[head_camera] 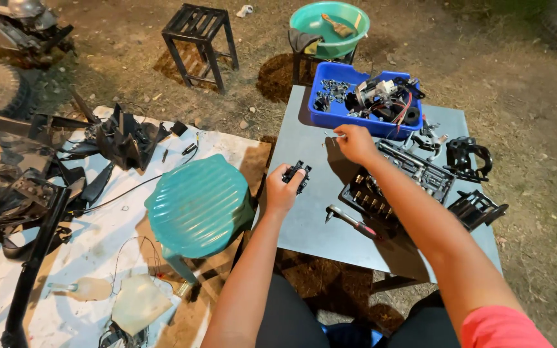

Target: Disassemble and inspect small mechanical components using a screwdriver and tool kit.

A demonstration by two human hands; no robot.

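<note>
Fingers of the left hand point(283, 190) clamp a small black part point(296, 175), while the right hand point(354, 143) pinches a tiny screw point(338, 135) that could slip from its fingertips onto the grey table point(304, 222).

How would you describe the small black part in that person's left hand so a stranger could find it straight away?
Start at the grey metal table and go to its left edge, beside the round teal plastic stool. There the left hand holds a small black blocky plastic part above the tabletop. Unlike the black socket tool case and the ratchet wrench, which lie on the table, it is gripped in fingers.
</note>
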